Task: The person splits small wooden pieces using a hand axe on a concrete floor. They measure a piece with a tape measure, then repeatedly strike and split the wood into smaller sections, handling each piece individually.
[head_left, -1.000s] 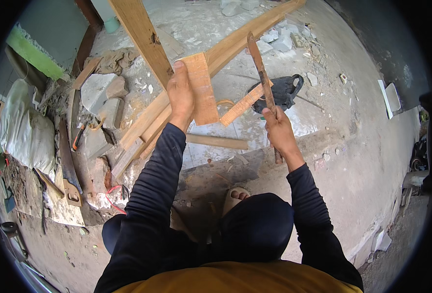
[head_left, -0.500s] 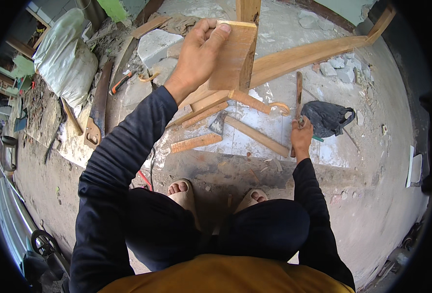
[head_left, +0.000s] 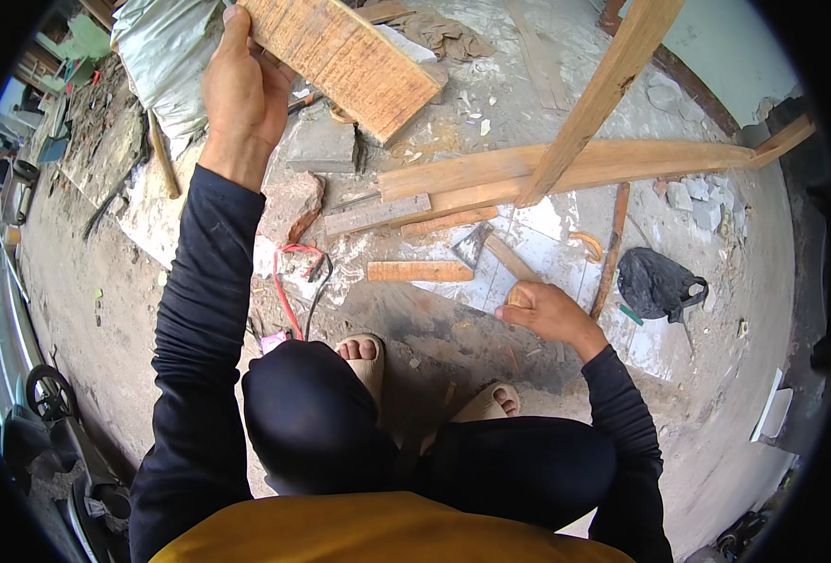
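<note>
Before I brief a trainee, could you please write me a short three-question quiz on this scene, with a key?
1. True or false: the left hand holds a wooden board.
2. The right hand grips: (a) a red cable, (b) a hatchet, (c) a sandal.
3. Fill in, from the wearer's view: the black plastic bag lies to the ___ of the hatchet.

Key: 1. True; 2. b; 3. right.

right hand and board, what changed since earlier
The right hand let go of the brown bar, now on the floor, and took hold of the hatchet handle. The left hand swung the board leftward, toward the sack. Its grip is unchanged; the black bag stayed put.
</note>
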Motion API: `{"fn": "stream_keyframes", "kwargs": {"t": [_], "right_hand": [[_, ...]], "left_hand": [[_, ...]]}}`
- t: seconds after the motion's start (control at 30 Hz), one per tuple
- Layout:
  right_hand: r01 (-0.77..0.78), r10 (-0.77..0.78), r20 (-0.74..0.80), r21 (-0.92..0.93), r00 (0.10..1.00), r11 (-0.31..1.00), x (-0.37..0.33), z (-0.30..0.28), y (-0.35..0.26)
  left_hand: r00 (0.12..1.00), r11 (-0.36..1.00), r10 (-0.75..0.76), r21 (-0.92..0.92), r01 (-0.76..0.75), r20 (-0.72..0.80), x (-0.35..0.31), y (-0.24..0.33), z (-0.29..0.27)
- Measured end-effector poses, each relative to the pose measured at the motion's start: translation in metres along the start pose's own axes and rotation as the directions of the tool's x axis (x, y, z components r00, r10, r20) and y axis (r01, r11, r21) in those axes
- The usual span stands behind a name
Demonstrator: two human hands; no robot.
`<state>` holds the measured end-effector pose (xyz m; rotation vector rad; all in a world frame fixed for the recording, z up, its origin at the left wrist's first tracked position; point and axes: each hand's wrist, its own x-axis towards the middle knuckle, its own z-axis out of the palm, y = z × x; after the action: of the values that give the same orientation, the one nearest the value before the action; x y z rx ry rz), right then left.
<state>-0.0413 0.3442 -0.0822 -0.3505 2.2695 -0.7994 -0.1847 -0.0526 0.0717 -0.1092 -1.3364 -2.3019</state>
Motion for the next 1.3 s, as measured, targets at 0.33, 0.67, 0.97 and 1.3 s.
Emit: {"fn": "stream_keyframes", "kwargs": {"t": [0.33, 0.67, 0.97, 1.3], "right_hand": [[0.294, -0.224, -0.667, -0.008, 0.71, 0.956, 0.174, -0.083, -0.124], [0.084, 0.112, -0.264, 0.631, 0.958, 0.771, 0.262, -0.032, -0.074], [0.016, 0.056, -0.185, 0.364, 0.981, 0.931, 0.28, -0.029, -0.072], [0.046, 0.041, -0.228, 0.362, 0.973, 0.931, 0.267, -0.023, -0.065]], "left_hand": [[0.796, 0.848, -0.526, -0.254, 0.464, -0.301, -0.067, -0.123, -0.13], [0.697, 0.669, -0.689, 0.196, 0.717, -0.198, -0.088, -0.142, -0.19], [0.613, 0.322, -0.771, 0.727, 0.607, -0.171, -0.097, -0.126, -0.219], [0.583, 0.353, -0.789, 0.633, 0.689, -0.194, -0.109, -0.131, -0.226]]}}
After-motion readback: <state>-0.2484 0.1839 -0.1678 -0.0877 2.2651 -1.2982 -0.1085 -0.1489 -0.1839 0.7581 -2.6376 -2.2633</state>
